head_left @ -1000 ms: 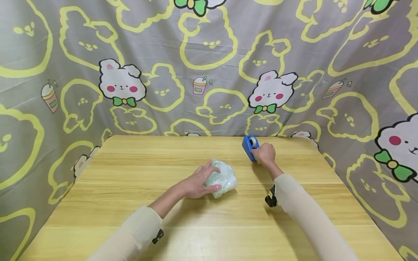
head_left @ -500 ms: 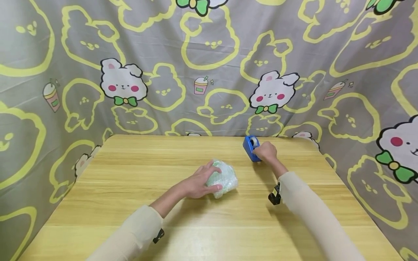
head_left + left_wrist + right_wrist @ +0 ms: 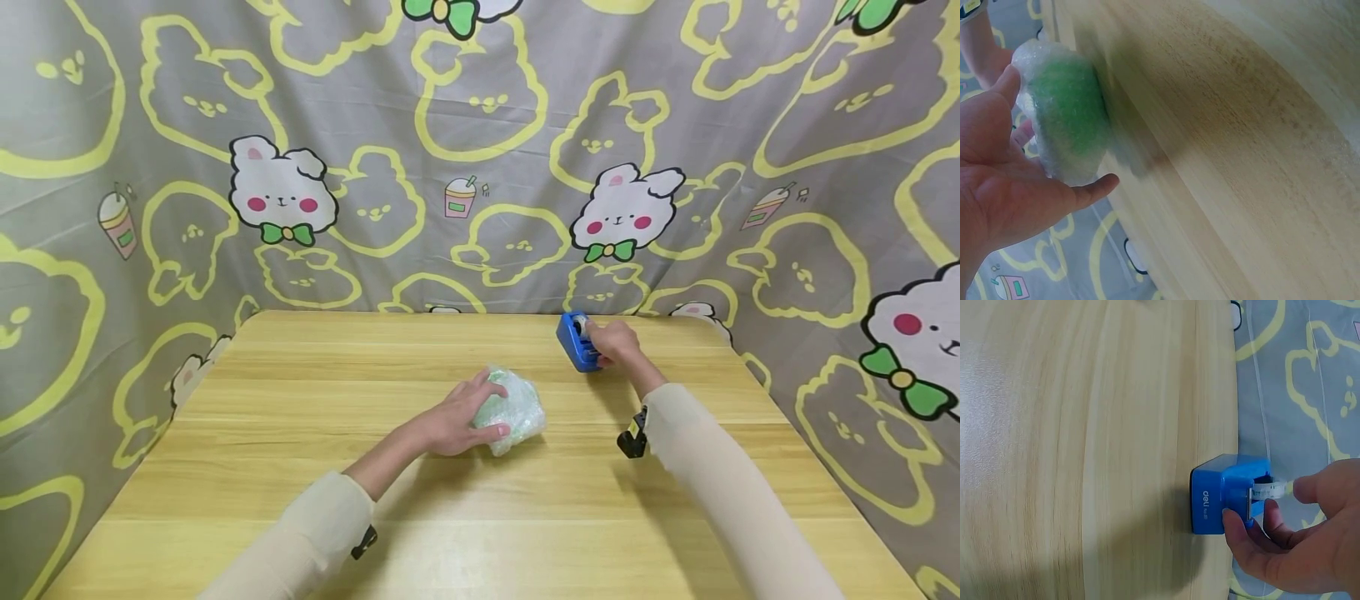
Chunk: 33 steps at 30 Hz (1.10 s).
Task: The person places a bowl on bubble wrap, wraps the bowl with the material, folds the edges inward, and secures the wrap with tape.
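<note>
Near the middle of the table, my left hand (image 3: 450, 423) holds a bubble-wrapped bundle (image 3: 519, 417) with fingers spread around its left side. Through the wrap, something green (image 3: 1067, 106) shows in the left wrist view; its kind is hidden. At the far right, my right hand (image 3: 617, 343) is at the front end of a blue tape dispenser (image 3: 570, 343). The right wrist view shows a fingertip (image 3: 1229, 517) on the dispenser's front and other fingers curled at its side. The thumb points toward the tape roll (image 3: 1267, 490), which sits in the dispenser.
The wooden table (image 3: 315, 367) reaches back to a grey patterned curtain (image 3: 375, 108), which also encloses both sides. A black wrist-camera mount (image 3: 633, 435) hangs under the right sleeve, another mount (image 3: 364, 542) under the left.
My right hand has shifted slightly right and its fingers have spread from a tighter curl at the dispenser's front. The left hand and wrapped bundle have stayed put.
</note>
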Tool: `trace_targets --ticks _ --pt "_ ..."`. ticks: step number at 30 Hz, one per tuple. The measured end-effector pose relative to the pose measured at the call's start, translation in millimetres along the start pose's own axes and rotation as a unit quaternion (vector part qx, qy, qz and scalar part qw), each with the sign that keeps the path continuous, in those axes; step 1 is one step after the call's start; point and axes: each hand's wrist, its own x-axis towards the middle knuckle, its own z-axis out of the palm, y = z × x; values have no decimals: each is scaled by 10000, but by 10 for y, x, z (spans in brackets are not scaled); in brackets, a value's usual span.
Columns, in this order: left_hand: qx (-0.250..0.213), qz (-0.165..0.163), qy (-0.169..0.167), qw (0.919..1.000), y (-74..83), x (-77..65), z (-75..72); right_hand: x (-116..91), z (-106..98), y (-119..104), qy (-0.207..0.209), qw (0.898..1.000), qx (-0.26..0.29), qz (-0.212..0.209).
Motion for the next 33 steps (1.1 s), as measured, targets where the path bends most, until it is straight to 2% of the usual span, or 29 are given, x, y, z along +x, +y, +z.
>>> trace_targets --ticks 10,14,17,24,28,30,33 --pt "-11 -23 -24 10000 11 10 17 -3 -39 38 -160 9993 325 101" --pt "-18 -23 -7 10000 5 12 21 -53 -70 26 -297 9950 920 232" --pt "-50 -14 25 10000 -1 13 26 -85 -75 32 -316 9878 1483 344" --pt "-51 13 35 10000 -1 8 23 -149 -35 89 -52 9723 2293 448" --pt "-36 9 42 10000 -3 6 15 -203 1 118 50 9586 2800 517" --pt "-22 16 52 10000 -8 7 17 -227 20 142 133 9462 3171 635" --pt "-20 35 64 10000 -10 6 20 -258 40 191 255 9213 3814 708"
